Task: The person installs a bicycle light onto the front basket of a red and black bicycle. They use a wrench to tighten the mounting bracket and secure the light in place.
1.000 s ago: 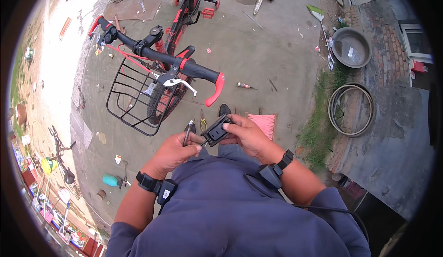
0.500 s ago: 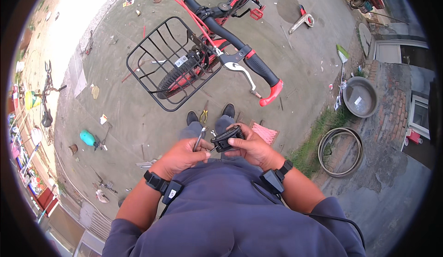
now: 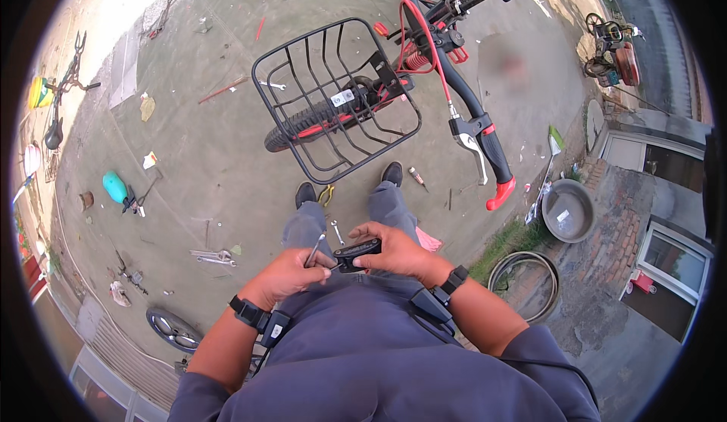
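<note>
My left hand [image 3: 299, 270] is closed on a thin silver tool [image 3: 315, 249], which looks like a wrench, held upright at an angle. My right hand [image 3: 386, 251] grips a small black part [image 3: 356, 254] with its thumb over it, just right of the left fingertips; both hands are at my waist. Beyond them on the concrete lie a small wrench [image 3: 337, 231] and yellow-handled pliers [image 3: 326, 195] between my shoes. A red and black bicycle stands ahead, with a black wire basket [image 3: 333, 100] over its front wheel and a handlebar [image 3: 496, 153] reaching to the right.
Several wrenches [image 3: 213, 257] and a teal object [image 3: 114, 187] lie left. A loose wheel [image 3: 170, 327] is at lower left. A screwdriver [image 3: 416, 179] and pink mat [image 3: 426, 240] are ahead-right. A metal basin [image 3: 568, 206] and coiled rings [image 3: 522, 286] lie right, beside a brick-edged wall.
My view has turned, so the bicycle and yard appear shifted. My right hand has rotated the black part to lie more level; the left hand still holds the silver tool.
</note>
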Demonstrator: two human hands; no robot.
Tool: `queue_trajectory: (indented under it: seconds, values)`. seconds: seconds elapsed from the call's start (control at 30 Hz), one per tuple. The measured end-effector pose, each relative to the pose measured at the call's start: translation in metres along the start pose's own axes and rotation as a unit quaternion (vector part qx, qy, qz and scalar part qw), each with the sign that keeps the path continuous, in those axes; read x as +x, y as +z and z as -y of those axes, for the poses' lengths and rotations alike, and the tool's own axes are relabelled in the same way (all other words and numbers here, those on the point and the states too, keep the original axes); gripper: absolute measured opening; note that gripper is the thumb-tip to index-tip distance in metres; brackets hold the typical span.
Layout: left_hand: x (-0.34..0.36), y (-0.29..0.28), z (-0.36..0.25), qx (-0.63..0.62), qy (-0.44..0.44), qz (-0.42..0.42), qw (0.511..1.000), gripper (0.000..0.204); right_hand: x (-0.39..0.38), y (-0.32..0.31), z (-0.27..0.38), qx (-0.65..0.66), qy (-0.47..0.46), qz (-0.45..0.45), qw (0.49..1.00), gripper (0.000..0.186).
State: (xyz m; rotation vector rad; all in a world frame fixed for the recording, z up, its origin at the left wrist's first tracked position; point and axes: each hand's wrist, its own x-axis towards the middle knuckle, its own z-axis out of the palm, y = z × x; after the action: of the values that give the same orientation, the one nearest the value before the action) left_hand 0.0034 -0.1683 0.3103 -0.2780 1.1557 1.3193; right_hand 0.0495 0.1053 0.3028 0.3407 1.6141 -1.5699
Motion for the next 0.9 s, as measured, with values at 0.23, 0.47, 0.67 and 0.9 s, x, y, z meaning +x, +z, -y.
queue_trajectory:
  seconds: [0.23, 0.47, 0.67, 0.9]
  values:
    - [0.044, 0.014, 0.033, -0.113, 0.011, -0.027, 0.993, 0.033, 0.026, -0.044, -0.009, 0.01, 0.105, 0.107, 0.989, 0.047]
    - [0.085, 0.062, 0.069, -0.264, 0.008, -0.111, 0.958, 0.028, 0.047, -0.089, -0.047, -0.046, 0.07, 0.172, 0.982, 0.042]
    - [0.122, 0.06, 0.101, -0.331, 0.046, -0.237, 0.912, 0.043, 0.055, -0.127, -0.058, -0.016, 0.141, 0.15, 0.978, 0.043]
    - [0.17, 0.007, 0.143, -0.32, 0.061, -0.278, 0.904, 0.046, 0.081, -0.151, -0.096, 0.038, 0.214, 0.018, 0.976, 0.044]
